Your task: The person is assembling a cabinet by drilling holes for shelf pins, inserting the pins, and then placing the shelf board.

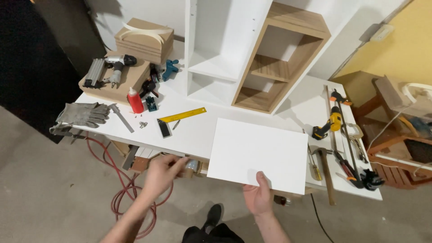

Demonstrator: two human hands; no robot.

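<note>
A white rectangular panel (258,150) lies flat on the white workbench (198,128), its near edge sticking out past the bench front. My right hand (258,195) grips that near edge, thumb on top. My left hand (163,173) is under the bench's front edge, fingers closed around a roll of tape (191,167) on a lower shelf. A white and wood-toned cabinet (252,54) with open compartments stands at the back of the bench.
On the left of the bench: grey gloves (83,114), a red glue bottle (134,101), a try square with a yellow blade (176,119), a nail gun (110,67) on boards. On the right: a yellow drill (329,123), a hammer (326,173), clamps (348,148). A red hose (119,189) loops on the floor.
</note>
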